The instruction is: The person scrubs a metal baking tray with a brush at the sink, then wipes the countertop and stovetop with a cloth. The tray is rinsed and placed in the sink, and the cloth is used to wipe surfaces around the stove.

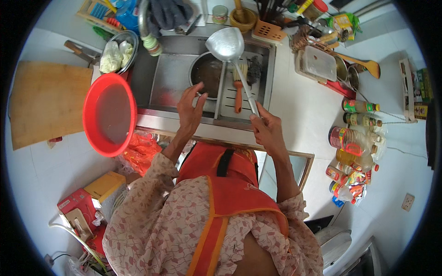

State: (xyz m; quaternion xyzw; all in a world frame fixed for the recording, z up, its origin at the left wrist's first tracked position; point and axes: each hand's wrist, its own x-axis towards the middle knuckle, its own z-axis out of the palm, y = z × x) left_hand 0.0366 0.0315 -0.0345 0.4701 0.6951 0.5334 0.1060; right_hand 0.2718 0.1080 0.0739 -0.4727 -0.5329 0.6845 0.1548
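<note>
My right hand [267,127] grips the handle of a metal ladle [225,45], its bowl raised over the far part of the sink. Nothing shows in my left hand [191,105], whose fingers are apart beside the near rim of a metal pot [206,74]; whether they touch it I cannot tell. Brownish liquid fills the pot, which stands in the steel sink [172,77]. On the slotted drain tray [228,100] to the right lie a brush with an orange handle [238,93] and a dark scouring pad [254,70].
A red basin [133,120] of cloudy water stands at the sink's left edge, beside a wooden board [48,103]. Behind it are a bowl with bagged pale food [129,67] and a cleaver [81,51]. The faucet [143,20] hangs over the sink; bottles [361,119] line the right wall.
</note>
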